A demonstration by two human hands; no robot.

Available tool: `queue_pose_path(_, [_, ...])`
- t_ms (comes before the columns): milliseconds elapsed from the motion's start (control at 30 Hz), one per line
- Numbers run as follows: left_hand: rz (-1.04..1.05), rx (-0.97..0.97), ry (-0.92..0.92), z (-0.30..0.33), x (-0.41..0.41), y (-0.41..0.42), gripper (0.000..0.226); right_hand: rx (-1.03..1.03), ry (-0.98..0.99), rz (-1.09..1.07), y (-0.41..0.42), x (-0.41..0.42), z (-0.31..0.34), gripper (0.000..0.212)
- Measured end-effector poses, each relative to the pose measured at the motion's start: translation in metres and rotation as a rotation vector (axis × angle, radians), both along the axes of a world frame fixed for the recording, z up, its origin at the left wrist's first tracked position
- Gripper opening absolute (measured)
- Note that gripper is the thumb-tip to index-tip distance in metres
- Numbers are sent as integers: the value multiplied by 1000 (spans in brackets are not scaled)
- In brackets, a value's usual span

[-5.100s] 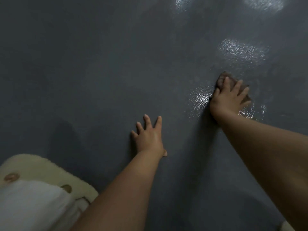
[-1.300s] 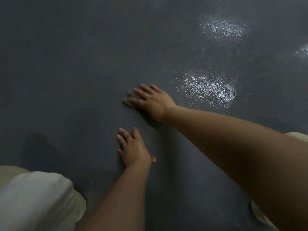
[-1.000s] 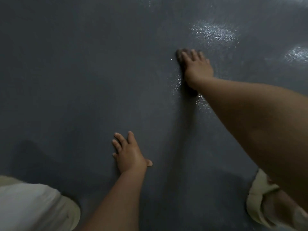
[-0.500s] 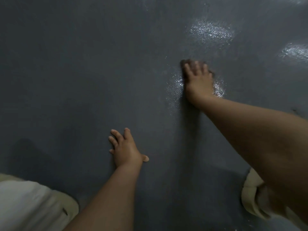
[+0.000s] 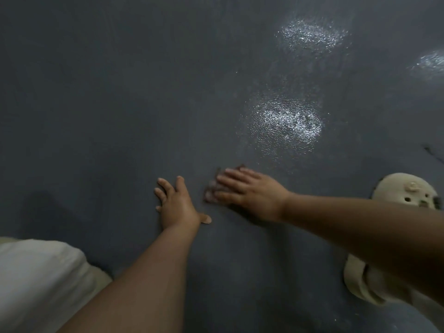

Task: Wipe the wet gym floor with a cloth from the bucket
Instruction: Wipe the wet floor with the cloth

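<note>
White fabric of the person's clothing (image 5: 36, 282) is filling the lower left corner, with a strip of beige garment showing at its edge. Dark grey, finely textured gym floor (image 5: 108, 104) is spreading across the whole view. Right of the clothing, the left hand (image 5: 177, 205) is lying palm down on the floor, its fingers straight and slightly spread and its thumb sticking out to the right; this grip is holding nothing. Just beside it, apart by a narrow gap, the right hand (image 5: 249, 191) is pressing flat on a dark brownish cloth (image 5: 210, 189), fingers straight and pointing left. Only the cloth's edge is peeking out past the fingertips and above the knuckles, and it is blurred, so its shape is hard to tell. This grip is lying open over the cloth rather than curling round it. Beyond the right hand, a wet patch (image 5: 287, 124) is glistening on the floor, and a second one (image 5: 312, 34) is shining further away. At the far right, a beige perforated clog (image 5: 403, 188) is resting on the floor above the right forearm.
</note>
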State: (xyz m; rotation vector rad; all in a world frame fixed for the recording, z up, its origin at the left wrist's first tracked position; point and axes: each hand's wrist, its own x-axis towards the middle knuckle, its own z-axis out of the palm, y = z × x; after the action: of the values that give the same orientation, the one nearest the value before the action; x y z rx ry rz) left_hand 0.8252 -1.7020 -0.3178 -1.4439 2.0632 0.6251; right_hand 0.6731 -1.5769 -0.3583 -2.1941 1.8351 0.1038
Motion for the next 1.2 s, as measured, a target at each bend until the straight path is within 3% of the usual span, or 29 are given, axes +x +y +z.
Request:
queue_pose_path(100, [2, 2, -3, 0, 0, -1, 124, -27, -21, -293, -11, -58, -3, 57])
queue_pose_path(267, [3, -14, -2, -1, 0, 0, 125, -28, -8, -1042, -7, -143, 4, 53])
queue_pose_path(367, [13, -4, -2, -1, 0, 0, 125, -8, -14, -1195, -12, -140, 5, 53])
queue_pose_path(500, [12, -4, -8, 0, -2, 0, 122, -9, -27, -1126, -19, -91, 4, 56])
queue_pose_path(633, [-2, -3, -15, 2, -2, -1, 122, -70, -74, -849, 1, -13, 7, 59])
queue_pose_path(767, [-24, 12, -39, 3, 1, -1, 125, 32, -75, -483, 47, 60, 12, 57])
queue_pose_path(967, [-88, 10, -14, 16, -9, 16, 101, 161, 6, 39, 98, 36, 16, 57])
queue_pose_path(1033, [-184, 18, 30, 22, -17, 34, 96, 158, 44, -62, 90, -1, 21, 59])
queue_pose_path(1100, [-258, 57, 62, 29, -25, 55, 94, 154, 54, -385, 77, -40, 35, 56])
queue_pose_path(1200, [-366, 99, 81, 38, -35, 82, 95, 366, 67, -904, 76, -89, 53, 57])
